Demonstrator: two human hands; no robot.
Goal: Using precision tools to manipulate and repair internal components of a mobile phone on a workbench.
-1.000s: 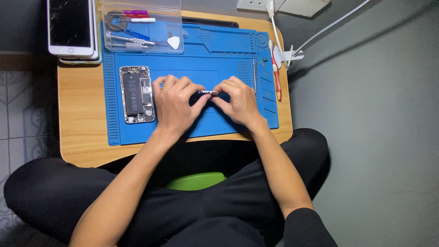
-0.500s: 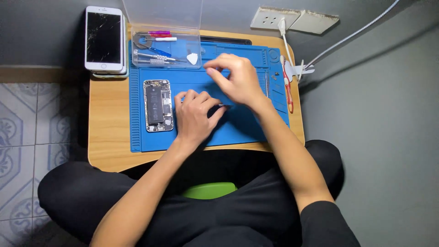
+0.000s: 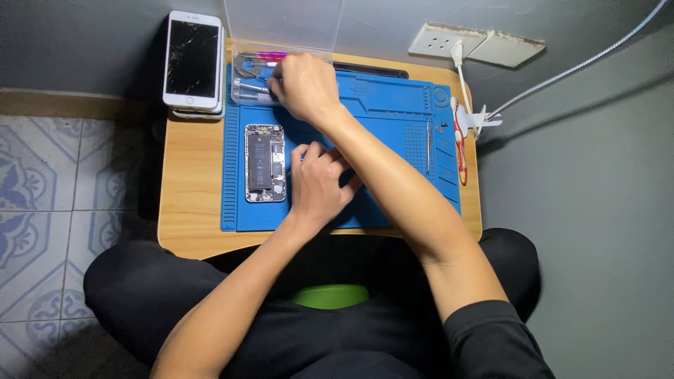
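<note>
My right hand (image 3: 303, 84) reaches across to the clear plastic tool box (image 3: 247, 92) at the back of the blue repair mat (image 3: 393, 105). Its fingertips rest among the metal tools inside, and whether they grip one is hidden. My left hand (image 3: 319, 184) lies on the mat with its fingers curled, just right of an opened phone (image 3: 265, 163) whose battery and boards show. What sits under the curled fingers is hidden.
A stack of white phones (image 3: 192, 60), the top one with a cracked screen, lies at the back left corner of the small wooden table (image 3: 193, 189). A red-handled tool (image 3: 460, 144) lies along the mat's right side. A wall socket (image 3: 441, 41) with a plugged cable sits behind.
My hands were together at the mat's middle. The right hand has since left, moved back and leftwards to the tool box. The left hand stays on the mat.
</note>
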